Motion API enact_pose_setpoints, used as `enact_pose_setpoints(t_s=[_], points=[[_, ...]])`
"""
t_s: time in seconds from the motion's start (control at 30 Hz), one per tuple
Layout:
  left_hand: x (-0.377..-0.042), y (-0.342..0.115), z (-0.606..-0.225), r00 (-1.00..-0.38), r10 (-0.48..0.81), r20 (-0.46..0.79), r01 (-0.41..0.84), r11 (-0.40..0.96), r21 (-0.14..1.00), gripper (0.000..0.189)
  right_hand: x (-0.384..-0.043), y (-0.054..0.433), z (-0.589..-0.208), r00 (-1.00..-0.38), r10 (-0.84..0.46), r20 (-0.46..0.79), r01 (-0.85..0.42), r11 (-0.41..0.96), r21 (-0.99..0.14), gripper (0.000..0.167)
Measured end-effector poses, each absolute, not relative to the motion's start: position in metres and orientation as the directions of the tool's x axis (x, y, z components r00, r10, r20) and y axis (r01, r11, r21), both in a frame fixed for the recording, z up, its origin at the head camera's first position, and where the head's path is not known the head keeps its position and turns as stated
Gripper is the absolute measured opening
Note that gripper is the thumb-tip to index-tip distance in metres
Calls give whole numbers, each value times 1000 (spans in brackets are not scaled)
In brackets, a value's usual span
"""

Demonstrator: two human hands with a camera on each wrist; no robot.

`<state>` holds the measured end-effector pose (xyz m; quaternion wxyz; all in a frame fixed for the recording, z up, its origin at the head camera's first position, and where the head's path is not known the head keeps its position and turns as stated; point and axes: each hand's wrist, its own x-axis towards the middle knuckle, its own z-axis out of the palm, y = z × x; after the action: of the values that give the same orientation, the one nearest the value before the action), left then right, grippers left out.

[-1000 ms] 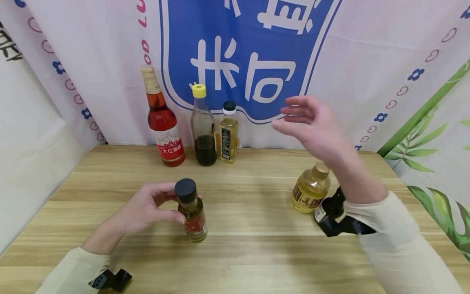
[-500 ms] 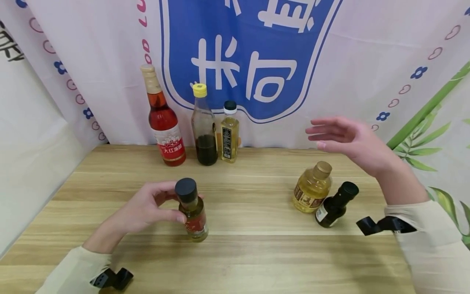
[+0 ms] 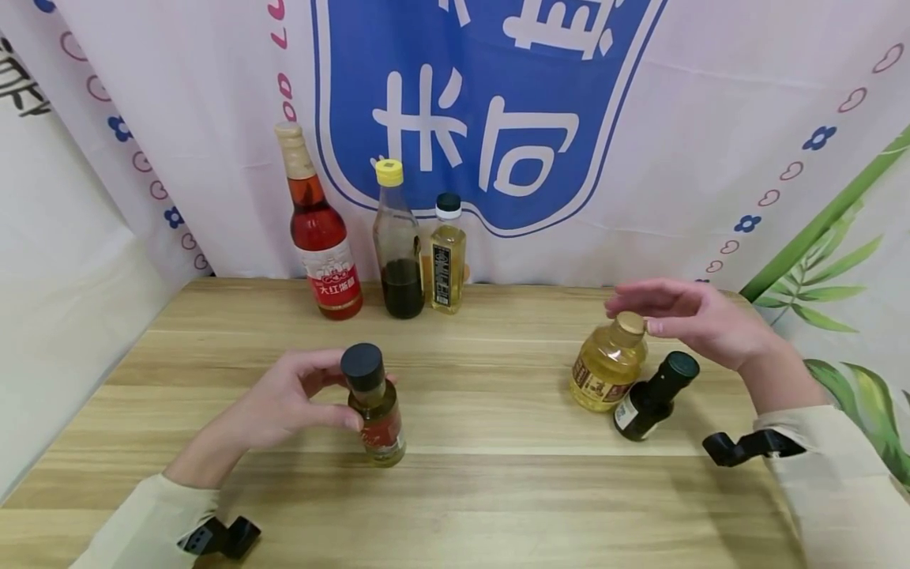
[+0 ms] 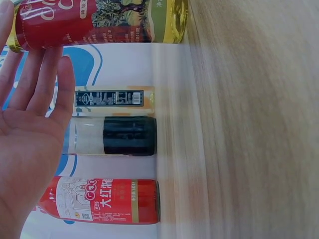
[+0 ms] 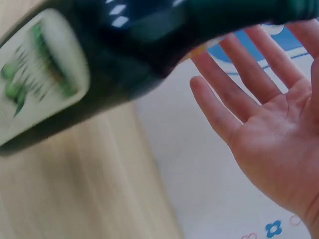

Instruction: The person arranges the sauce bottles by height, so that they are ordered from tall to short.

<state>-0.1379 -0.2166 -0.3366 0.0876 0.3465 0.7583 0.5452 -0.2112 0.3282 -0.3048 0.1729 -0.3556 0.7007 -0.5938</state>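
Observation:
At the left front, my left hand (image 3: pixel 284 403) holds a small olive oil bottle (image 3: pixel 381 431) with a black cap and red label, thumb on the near side and fingers behind. The bottle stands upright on the table. In the left wrist view its red and gold label (image 4: pixel 99 22) fills the top. My right hand (image 3: pixel 711 324) is at the neck of a squat yellow oil bottle (image 3: pixel 604 367), fingers stretched behind the cap and thumb beside it; touching or not, I cannot tell. A dark green bottle (image 3: pixel 643 407) with an olive label stands just in front, near the right wrist.
Along the back of the wooden table (image 3: pixel 498 498) stand a tall red vinegar bottle (image 3: pixel 327 245), a yellow-capped bottle of dark liquid (image 3: pixel 401 288) and a slim pale-oil bottle (image 3: pixel 448 265). Behind them hangs a white and blue cloth (image 3: pixel 661 158).
My right hand has moved right, then down, from above the table to the yellow oil bottle's neck. The dark green bottle has come into full view. My left hand stays on its bottle.

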Motion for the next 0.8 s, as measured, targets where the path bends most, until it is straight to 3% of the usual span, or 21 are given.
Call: enact_pose_setpoints(t_s=[0.2,0.43,0.8], points=[[-137,-216,-336,-745,621,246,430,164,888,51,-211,329,-318,-685,-718,125,-292,113,-950,55],[-137,-216,-336,-740,623,252,434,157,887,51,-210,325,-321,-734,-678,42,-325,296,-898,50],[-137,-216,-336,-731,630,261,440,142,887,52,-202,325,-325,-806,-586,86,-343,344,-874,47]])
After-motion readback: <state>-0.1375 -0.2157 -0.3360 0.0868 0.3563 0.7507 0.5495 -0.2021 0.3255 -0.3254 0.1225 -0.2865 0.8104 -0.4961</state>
